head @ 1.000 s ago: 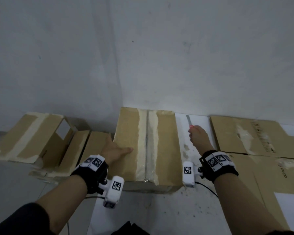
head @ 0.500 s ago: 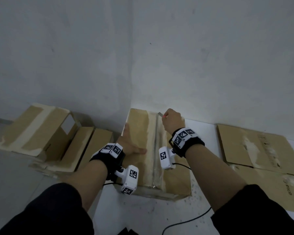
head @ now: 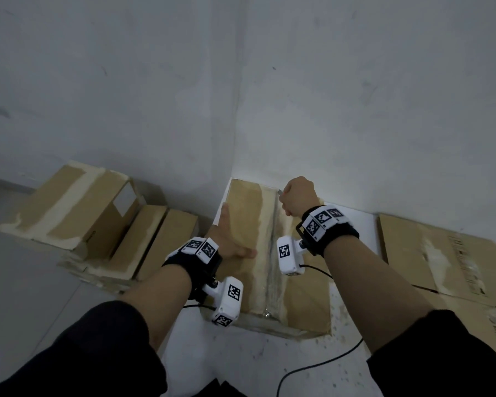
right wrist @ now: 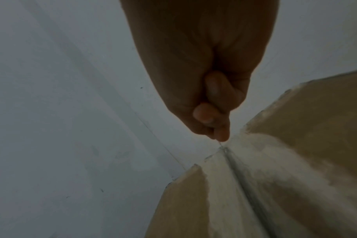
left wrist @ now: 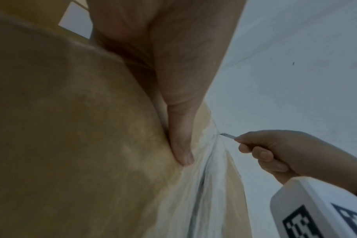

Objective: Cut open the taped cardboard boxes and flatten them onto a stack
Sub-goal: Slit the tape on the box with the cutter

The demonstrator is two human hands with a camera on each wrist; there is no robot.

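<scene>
Pale grey walls meet in a corner w/ a light floor (head: 226, 356) below. Taped cardboard box (head: 307, 308) sits on the floor in that corner, far end against the wall, tape seam (head: 271, 270) running down the middle of its top. Left hand (head: 229, 239) lies flat on the box top left of the seam, fingers straight, thumb (left wrist: 181, 145) pressed down beside the tape. Right hand (head: 297, 196) is fisted round a thin blade (left wrist: 226, 135), only the tip showing past the fingers; tip touches the seam at the box's far edge. More cardboard boxes (head: 78, 213) lie left, near the wall. Flattened cardboard (head: 441, 259) lies right on the floor. Black cable (head: 312, 368) trails across the floor near the right arm.
</scene>
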